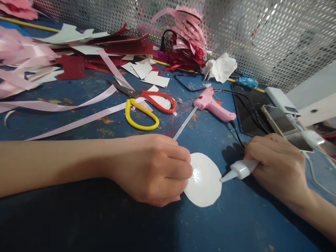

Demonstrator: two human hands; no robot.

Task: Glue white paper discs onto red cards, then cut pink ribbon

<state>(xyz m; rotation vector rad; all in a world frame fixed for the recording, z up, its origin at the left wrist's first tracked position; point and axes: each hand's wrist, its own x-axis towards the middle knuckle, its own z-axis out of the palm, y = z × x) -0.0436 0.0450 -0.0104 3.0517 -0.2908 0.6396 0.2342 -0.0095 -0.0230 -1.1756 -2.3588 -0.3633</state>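
Observation:
A white paper disc (206, 185) lies on the blue table (105, 217) between my hands, with a shiny wet patch of glue near its middle. My left hand (152, 168) is curled, its fingertips pressing the disc's left edge. My right hand (278, 164) is closed round a white glue bottle (240, 170). The bottle's pointed nozzle touches the disc's right edge.
Scissors with one red and one yellow handle (144, 105) and a pink glue gun (214, 105) with a glue stick and black cord lie behind the disc. Pink ribbon strips, red and white paper scraps and paper flowers crowd the back left. A phone and tablet (278, 120) sit at right, by a perforated metal wall.

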